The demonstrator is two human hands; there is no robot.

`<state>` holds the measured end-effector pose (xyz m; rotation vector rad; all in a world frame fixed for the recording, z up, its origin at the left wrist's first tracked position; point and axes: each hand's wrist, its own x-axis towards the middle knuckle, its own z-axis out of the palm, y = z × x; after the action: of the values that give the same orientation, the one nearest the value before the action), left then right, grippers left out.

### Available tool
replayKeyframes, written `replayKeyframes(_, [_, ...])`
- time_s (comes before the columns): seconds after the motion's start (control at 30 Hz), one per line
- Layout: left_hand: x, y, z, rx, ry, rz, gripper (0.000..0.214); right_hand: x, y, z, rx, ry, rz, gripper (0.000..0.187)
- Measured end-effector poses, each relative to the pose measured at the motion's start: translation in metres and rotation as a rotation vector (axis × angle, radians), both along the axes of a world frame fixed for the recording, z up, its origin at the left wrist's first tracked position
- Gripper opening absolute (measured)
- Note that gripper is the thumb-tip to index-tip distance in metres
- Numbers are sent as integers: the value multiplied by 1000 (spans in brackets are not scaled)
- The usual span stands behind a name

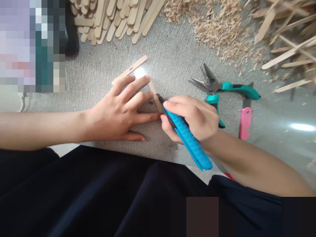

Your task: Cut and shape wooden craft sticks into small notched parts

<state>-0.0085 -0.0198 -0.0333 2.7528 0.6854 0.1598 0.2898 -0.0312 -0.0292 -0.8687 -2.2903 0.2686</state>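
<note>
My right hand (195, 115) is wrapped round a blue box cutter (189, 138), its tip resting on a narrow wooden craft stick (156, 96). Spread flat on the table, my left hand (123, 107) has its fingertips touching that same stick; part of the stick is hidden under the fingers. Just beyond my left fingers lies another craft stick (133, 68) with a small slot cut through its middle. The blade's edge is too small to make out.
Teal-handled pliers (212, 84) lie with open jaws right of my right hand, near a pink folding-type knife (245, 121). Behind are a pile of craft sticks (116, 18), wood shavings (219, 26) and a heap of loose sticks (293, 46) on the grey table (170, 54).
</note>
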Motion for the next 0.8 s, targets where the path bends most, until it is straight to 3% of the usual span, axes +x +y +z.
replayKeyframes(0.1, [1, 0, 0, -36, 18, 3, 85, -1, -1, 0, -7, -2, -3, 32])
replayKeyframes(0.37, [0, 0, 0, 81, -12, -22, 82, -1, -3, 0, -4, -8, -30, 30])
replayKeyframes(0.6, [0, 0, -1, 30, 33, -24, 87, 0, -3, 1, -35, 24, -18, 30])
replayKeyframes(0.8, [1, 2, 1, 76, -41, -37, 86, -1, -3, -3, -25, 31, -41, 23])
